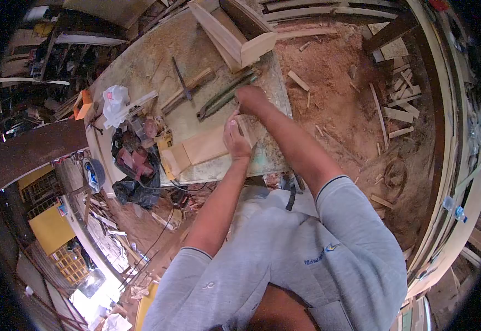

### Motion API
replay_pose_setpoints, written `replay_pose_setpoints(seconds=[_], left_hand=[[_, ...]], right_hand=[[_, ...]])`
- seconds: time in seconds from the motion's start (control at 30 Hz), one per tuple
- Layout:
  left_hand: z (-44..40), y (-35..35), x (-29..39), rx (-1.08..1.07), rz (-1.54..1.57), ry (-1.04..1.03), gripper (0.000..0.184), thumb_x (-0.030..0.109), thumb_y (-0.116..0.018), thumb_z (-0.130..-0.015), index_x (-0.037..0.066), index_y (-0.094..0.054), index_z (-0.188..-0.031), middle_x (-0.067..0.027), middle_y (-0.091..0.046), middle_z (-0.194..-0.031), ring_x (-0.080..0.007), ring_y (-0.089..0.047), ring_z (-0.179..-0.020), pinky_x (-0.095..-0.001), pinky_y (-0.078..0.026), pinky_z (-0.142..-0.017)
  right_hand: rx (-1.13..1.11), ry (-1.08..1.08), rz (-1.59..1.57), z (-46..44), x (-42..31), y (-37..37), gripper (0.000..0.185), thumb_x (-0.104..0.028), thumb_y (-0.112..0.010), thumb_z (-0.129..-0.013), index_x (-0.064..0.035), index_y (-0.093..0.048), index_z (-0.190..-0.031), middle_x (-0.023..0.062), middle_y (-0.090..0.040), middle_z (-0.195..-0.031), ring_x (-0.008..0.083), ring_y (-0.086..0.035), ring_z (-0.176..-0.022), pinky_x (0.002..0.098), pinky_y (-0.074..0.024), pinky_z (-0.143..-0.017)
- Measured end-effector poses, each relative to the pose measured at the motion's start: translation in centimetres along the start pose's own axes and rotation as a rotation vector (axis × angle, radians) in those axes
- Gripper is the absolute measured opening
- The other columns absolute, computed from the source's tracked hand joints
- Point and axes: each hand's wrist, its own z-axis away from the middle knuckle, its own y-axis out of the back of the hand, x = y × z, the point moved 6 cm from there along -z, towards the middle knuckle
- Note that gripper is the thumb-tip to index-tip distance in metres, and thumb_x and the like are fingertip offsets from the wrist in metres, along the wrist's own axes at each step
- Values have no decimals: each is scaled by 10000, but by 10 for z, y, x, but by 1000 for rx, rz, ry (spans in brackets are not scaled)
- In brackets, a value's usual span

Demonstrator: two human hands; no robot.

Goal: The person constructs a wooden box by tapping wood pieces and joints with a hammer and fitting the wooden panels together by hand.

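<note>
My left hand (236, 140) is against the near-right end of a pale wooden assembly (207, 145), its fingers along the upright end piece (247, 129). Just beyond its fingertips is my right hand (251, 100), closed in a fist; whatever it grips is hidden by the fingers. A long dark green tool (218, 103) lies on the worktable (146, 69) beside the right hand. To its left are a thin wooden strip (195, 85) and a dark metal bar (181, 77) crossing it. An open wooden box (240, 41) stands at the table's far end.
On the table's left side are a white plastic bag (115, 103), a yellow object (167, 160) and a dark bag with items (135, 160). A black plastic bag (136, 190) hangs near the edge. Sawdust (328, 83) and wood offcuts (399, 114) cover the ground at right.
</note>
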Motion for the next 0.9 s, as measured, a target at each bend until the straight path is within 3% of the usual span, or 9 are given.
replay_pose_setpoints(seconds=[0.07,0.17,0.3,0.37,0.47,0.57,0.7,0.8,0.9], left_hand=[[0,1,3,20,-15,-20,443,244,-395,-1111,-24,-717,-1256,-140,-725,-1241,-265,-656,-1172,-372,-466,-1076],[3,-2,5,-13,-6,20,458,257,-386,-1112,-30,-699,-1285,-154,-715,-1277,-267,-646,-1205,-380,-461,-1096],[-4,2,-12,-80,-30,-33,492,298,-380,-1102,-32,-690,-1294,-159,-695,-1326,-275,-625,-1255,-397,-454,-1116],[-8,2,-47,-83,243,58,512,311,-369,-1090,-33,-681,-1304,-158,-680,-1352,-283,-611,-1281,-407,-452,-1122],[-9,-2,-62,-86,482,169,536,324,-360,-1072,-33,-664,-1331,-153,-660,-1385,-291,-596,-1308,-417,-451,-1129],[-8,-1,-65,-97,584,243,561,352,-381,-1046,-27,-647,-1363,-144,-650,-1398,-287,-597,-1307,-418,-456,-1128],[-3,-7,-49,-62,591,296,609,415,-437,-1000,-19,-639,-1376,-134,-651,-1389,-279,-610,-1279,-414,-478,-1103],[-3,-7,-43,-51,565,290,623,428,-454,-974,-15,-642,-1370,-126,-656,-1371,-276,-621,-1249,-413,-496,-1072],[-2,-8,-38,-72,580,302,599,405,-438,-980,-8,-647,-1360,-118,-657,-1365,-273,-619,-1251,-412,-495,-1071]], right_hand=[[16,37,-50,13,0,23,356,-344,-888,-752,-104,-786,-994,216,-767,-992,406,-743,-955,520,-591,-838],[121,-49,-208,36,25,22,215,-224,-796,-786,-75,-772,-940,209,-767,-968,405,-751,-922,528,-607,-811],[209,-197,-635,90,41,32,229,-123,-804,-843,-79,-756,-1063,128,-769,-960,255,-747,-875,390,-596,-785],[268,-148,-793,116,39,33,212,-99,-792,-884,-39,-747,-1083,95,-772,-943,178,-737,-849,340,-595,-778],[87,-334,-1336,166,12,33,201,-123,-766,-961,24,-729,-1092,80,-782,-978,134,-734,-867,307,-603,-791],[90,-317,-1537,188,-4,-5,222,-140,-779,-978,50,-725,-1080,110,-780,-929,154,-741,-824,306,-604,-759],[158,-299,-1499,194,-12,-21,200,-157,-759,-985,36,-746,-1036,92,-783,-907,139,-730,-800,308,-593,-736],[94,-281,-1283,194,-11,-18,159,-122,-722,-1017,27,-722,-1071,80,-769,-955,146,-736,-893,311,-607,-820],[100,-282,-1292,193,-13,-16,163,-129,-723,-1015,26,-727,-1065,83,-768,-951,144,-732,-887,313,-603,-820]])
